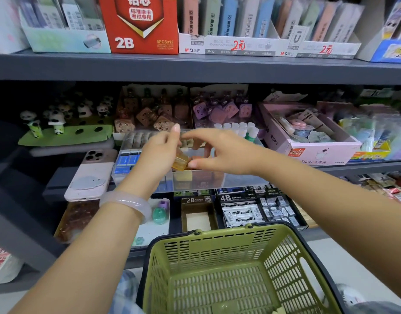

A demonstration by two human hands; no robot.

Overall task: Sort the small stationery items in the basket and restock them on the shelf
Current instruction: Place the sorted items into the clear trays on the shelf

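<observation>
Head view, frame centre: left hand (160,152) pinches amber block (181,161), long axis tilted down-left; right hand (220,150), fingers loosely spread, thumb touching it, above clear tray (240,180).

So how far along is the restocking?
Nearly done, it seems: the green basket looks almost empty. The left hand holds a small amber block over the clear tray, the right hand helping. What's left: placing it.

Stationery shop: stocked shelves (195,69) (price-marked boxes (240,47)).
</observation>
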